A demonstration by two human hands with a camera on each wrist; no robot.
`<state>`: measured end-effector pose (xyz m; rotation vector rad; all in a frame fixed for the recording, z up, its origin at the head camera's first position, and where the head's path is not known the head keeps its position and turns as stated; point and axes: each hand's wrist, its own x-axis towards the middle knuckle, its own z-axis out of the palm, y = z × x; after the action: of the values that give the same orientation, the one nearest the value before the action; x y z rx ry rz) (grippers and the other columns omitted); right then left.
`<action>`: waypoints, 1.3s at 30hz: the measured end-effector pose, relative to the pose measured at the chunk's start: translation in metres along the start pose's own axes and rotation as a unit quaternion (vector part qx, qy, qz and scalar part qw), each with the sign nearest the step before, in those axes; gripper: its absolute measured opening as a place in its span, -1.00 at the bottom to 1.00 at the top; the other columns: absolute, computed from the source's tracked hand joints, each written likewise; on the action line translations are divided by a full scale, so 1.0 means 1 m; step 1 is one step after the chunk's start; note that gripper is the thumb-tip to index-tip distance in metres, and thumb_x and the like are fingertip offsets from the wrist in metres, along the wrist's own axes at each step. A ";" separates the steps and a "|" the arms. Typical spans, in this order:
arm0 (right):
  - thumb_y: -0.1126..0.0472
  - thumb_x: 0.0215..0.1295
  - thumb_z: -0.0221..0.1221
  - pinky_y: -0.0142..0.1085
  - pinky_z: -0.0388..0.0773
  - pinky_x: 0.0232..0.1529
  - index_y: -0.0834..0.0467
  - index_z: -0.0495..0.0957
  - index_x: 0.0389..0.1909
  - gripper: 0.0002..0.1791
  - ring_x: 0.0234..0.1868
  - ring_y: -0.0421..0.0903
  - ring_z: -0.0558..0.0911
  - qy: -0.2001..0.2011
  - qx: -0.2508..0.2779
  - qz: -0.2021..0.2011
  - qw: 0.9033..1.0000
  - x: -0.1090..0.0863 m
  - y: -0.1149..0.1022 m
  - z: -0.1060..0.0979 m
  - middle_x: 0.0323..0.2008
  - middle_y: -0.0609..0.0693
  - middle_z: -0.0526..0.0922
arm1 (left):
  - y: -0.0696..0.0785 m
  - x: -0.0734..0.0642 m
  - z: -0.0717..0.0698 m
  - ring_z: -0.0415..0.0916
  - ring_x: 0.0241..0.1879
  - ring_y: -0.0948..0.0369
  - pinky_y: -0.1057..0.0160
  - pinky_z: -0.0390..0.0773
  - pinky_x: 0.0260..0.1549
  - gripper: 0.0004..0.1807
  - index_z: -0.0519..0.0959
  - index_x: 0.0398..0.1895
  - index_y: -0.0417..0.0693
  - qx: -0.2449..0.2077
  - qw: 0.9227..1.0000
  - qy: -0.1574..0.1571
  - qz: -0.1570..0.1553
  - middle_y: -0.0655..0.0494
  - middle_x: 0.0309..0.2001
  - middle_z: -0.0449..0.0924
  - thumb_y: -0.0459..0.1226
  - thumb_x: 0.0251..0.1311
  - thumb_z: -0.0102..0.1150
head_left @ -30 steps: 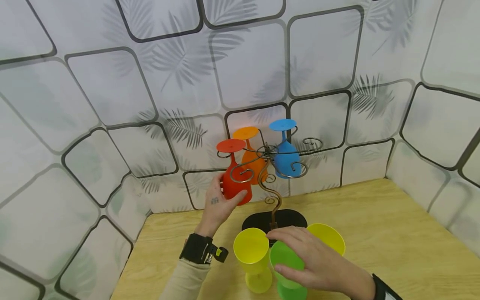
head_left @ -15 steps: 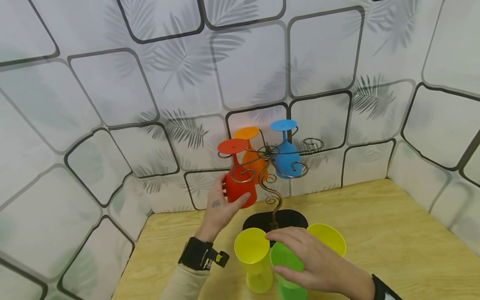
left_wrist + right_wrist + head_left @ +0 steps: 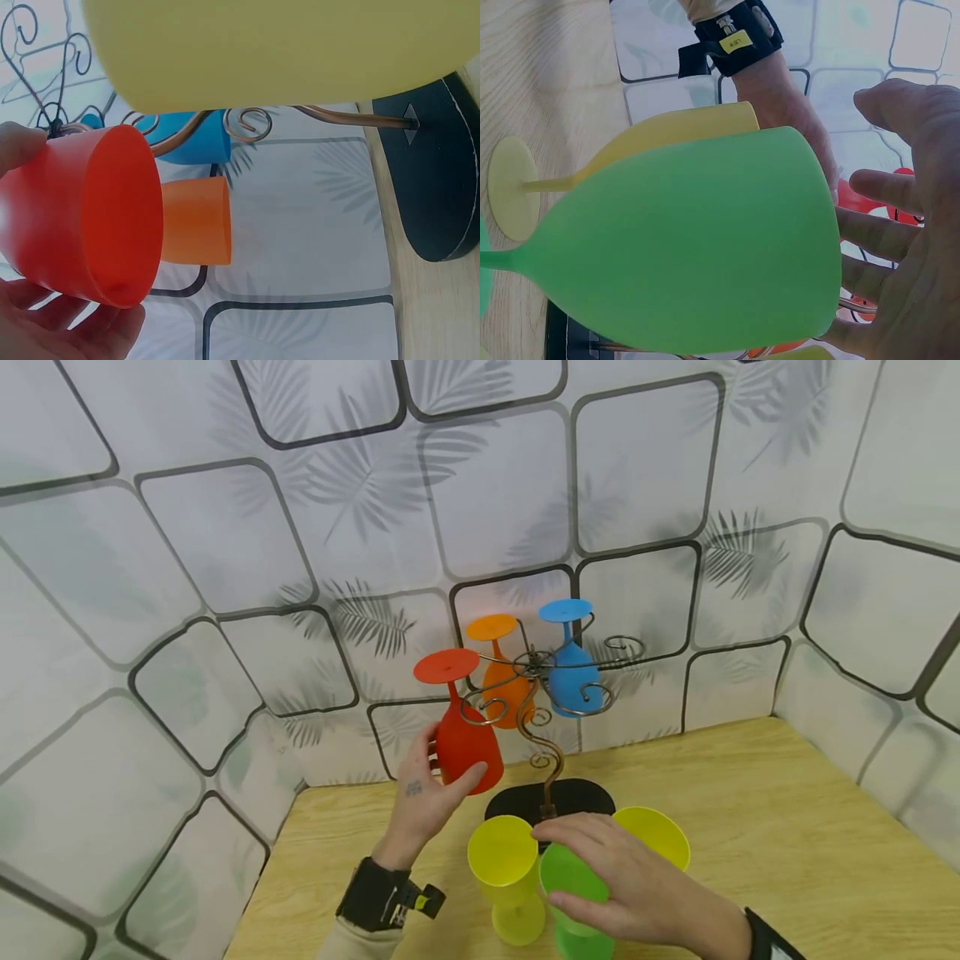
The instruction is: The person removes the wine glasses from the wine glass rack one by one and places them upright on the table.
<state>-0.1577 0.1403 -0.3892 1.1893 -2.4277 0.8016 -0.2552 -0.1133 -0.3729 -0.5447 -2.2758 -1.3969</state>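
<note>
The pale wood-grain counter [image 3: 765, 802], seen through my head camera.
In its nearer part I see the left yellow goblet [image 3: 503, 860] and the green goblet [image 3: 568, 878] just beside it, upright on their feet; the foot of the right yellow goblet [image 3: 656, 833] is hidden from me. Behind them, the black base [image 3: 583, 797] lies flat on the wood.

The right hand [image 3: 930, 225], its thumb held apart from its fingers, is beside the rim of a green goblet [image 3: 697, 247]; whether they touch is hard to tell. This goblet's stem runs away from that hand, its foot cut off by the frame edge. A yellow goblet [image 3: 667, 146] stands on the wooden table [image 3: 547, 67] between the green one and the left hand [image 3: 799, 124], whose wrist wears a black strap [image 3: 754, 41]. Parts of a red goblet [image 3: 857, 196] show beyond the right hand's fingers.
</note>
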 end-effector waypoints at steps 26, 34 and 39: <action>0.04 0.20 0.29 0.01 0.54 0.04 -0.02 0.41 0.23 -0.44 0.21 -0.14 0.38 0.075 -0.009 -0.065 0.995 0.010 -0.005 -0.005 0.20 -0.16 0.46 | 0.006 -0.035 -0.023 0.54 -0.13 0.19 0.06 0.67 -0.25 -0.35 0.34 0.27 -0.05 -0.005 0.997 -0.015 0.080 0.08 0.00 0.57 -0.23 0.07 0.32; 0.05 0.21 0.29 0.02 0.52 0.05 -0.01 0.44 0.21 -0.47 0.20 -0.11 0.40 0.090 -0.009 -0.082 0.993 0.011 -0.008 -0.003 0.18 -0.13 0.49 | 0.018 -0.042 -0.024 0.55 -0.14 0.17 0.07 0.69 -0.29 -0.33 0.35 0.27 -0.10 -0.013 0.995 -0.030 0.092 0.03 0.00 0.57 -0.27 0.04 0.32; 0.14 0.19 0.29 -0.18 0.44 0.17 0.11 0.54 0.08 -0.58 0.12 -0.02 0.47 0.139 -0.006 -0.125 0.982 0.016 -0.009 -0.007 0.07 -0.01 0.58 | 0.026 -0.044 -0.023 0.55 -0.15 0.19 0.07 0.69 -0.27 -0.35 0.36 0.26 -0.07 -0.021 0.994 -0.041 0.102 0.07 0.00 0.58 -0.24 0.03 0.30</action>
<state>-0.1602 0.1303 -0.3727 1.2532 -2.0100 0.8127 -0.2014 -0.1284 -0.3680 -0.8364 -2.1853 -1.3472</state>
